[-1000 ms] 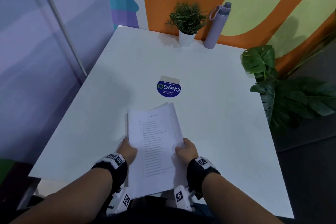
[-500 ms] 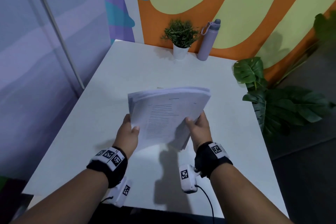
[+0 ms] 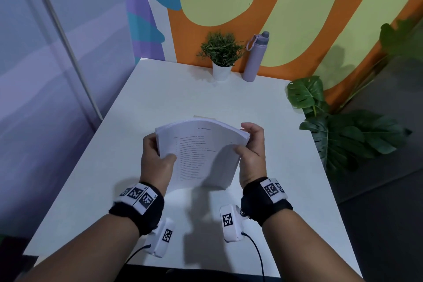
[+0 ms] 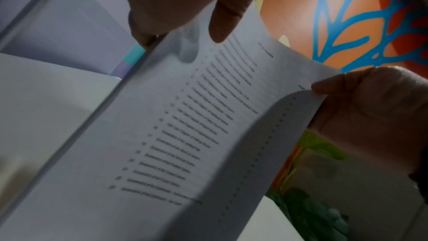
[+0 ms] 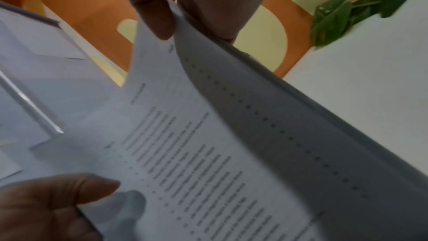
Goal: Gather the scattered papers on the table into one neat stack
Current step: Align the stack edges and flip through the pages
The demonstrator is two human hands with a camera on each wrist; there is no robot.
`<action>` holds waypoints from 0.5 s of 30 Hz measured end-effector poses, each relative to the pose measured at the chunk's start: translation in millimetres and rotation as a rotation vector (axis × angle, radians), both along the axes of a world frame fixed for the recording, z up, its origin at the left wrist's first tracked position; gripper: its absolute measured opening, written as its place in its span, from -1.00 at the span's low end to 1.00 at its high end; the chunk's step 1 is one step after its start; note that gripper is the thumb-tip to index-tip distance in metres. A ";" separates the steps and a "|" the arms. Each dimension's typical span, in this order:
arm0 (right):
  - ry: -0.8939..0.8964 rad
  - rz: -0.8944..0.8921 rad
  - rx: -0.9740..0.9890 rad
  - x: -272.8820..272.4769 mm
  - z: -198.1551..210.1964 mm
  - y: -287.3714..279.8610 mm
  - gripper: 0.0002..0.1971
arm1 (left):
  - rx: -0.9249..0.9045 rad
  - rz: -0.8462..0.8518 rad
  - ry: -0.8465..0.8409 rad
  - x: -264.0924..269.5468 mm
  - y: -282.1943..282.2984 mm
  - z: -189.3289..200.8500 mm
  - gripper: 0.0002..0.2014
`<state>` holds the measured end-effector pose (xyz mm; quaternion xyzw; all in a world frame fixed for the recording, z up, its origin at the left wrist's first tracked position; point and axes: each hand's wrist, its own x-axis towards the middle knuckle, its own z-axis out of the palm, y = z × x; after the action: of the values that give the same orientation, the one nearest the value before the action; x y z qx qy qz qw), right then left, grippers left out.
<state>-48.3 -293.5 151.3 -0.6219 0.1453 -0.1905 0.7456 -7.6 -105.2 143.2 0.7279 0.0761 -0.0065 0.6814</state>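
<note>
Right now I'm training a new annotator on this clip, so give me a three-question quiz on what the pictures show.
1. True or false: the stack of papers lies flat on the table.
2. Which hand holds the stack? A) only the left hand B) only the right hand C) both
3. Fill in: beside the small potted plant at the far edge stands a lilac ______.

Key: 1 false, it is held up off the table, its sheets bowed. 2 C, one hand grips each side edge. 3 water bottle.
</note>
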 end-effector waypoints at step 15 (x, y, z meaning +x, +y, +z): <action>0.141 0.011 0.085 -3.1 -3.5 10.0 -0.60 | -0.102 0.033 0.113 4.6 -7.6 -6.6 -0.65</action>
<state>-51.4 -283.6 147.8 -0.6025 0.2020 -0.1357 0.7601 -2.9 -112.9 136.6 0.6893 0.1261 -0.0400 0.7123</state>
